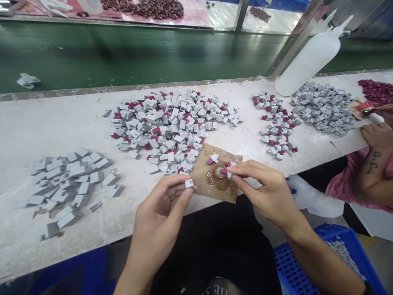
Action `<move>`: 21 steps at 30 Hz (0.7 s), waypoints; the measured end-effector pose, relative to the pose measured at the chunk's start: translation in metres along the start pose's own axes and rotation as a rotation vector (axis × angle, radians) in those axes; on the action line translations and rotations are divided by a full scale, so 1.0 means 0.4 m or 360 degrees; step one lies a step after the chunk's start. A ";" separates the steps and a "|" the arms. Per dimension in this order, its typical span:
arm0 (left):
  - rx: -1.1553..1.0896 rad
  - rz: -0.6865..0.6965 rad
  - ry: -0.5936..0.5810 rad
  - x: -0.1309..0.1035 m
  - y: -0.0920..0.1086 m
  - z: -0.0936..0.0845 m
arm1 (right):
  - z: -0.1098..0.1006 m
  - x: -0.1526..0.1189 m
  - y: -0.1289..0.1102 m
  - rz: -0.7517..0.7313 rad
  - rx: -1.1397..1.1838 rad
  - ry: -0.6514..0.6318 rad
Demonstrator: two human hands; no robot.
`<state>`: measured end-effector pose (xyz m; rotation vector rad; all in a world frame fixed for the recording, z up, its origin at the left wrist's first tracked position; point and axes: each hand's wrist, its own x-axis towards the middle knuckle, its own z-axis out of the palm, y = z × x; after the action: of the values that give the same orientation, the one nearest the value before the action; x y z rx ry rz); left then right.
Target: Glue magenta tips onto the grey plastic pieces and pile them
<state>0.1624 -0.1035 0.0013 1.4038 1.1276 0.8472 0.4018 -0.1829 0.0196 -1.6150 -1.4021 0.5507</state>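
Note:
Between the thumb and fingers of my left hand [162, 209] is a small grey plastic block [189, 183] with a notch. My right hand [267, 184] pinches a grey-and-maroon plastic part [229, 171], its maroon end at a small red-rimmed cap [218, 172] that holds a pale liquid; whether it touches the liquid I cannot tell. The cap stands on a brown cardboard piece [201, 186], wet with a glossy spill around it. Another grey-and-maroon part [213, 159] lies on the cardboard just behind the cap.
Behind my hands spreads a large heap of grey-and-maroon parts [166, 123]. Grey blocks [70, 176] lie at left. A white squeeze bottle [310, 61] leans by a metal post. Beyond runs a green conveyor belt [138, 53]. A co-worker's arm [377, 159] rests at right; a blue crate [294, 262] sits below.

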 end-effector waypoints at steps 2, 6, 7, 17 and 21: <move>0.0028 0.0019 -0.0040 0.008 0.004 0.007 | -0.005 0.007 -0.007 -0.0030 -0.0056 -0.0034; 0.0041 0.0042 -0.0139 0.022 0.009 0.018 | -0.015 0.026 -0.023 -0.0062 -0.0173 -0.0147; 0.0034 0.0048 -0.0158 0.025 0.010 0.021 | -0.017 0.032 -0.026 -0.0061 -0.0198 -0.0179; -0.0229 0.0032 -0.0267 0.076 0.056 0.075 | -0.016 0.030 -0.005 0.0273 0.0592 0.0096; -0.0350 0.0086 -0.0378 0.093 0.089 0.106 | 0.004 0.030 0.011 0.0381 0.0991 0.0115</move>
<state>0.2193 -0.0794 0.0263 1.3167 0.7946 0.7934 0.4060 -0.1709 0.0179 -1.2745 -0.8621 0.9511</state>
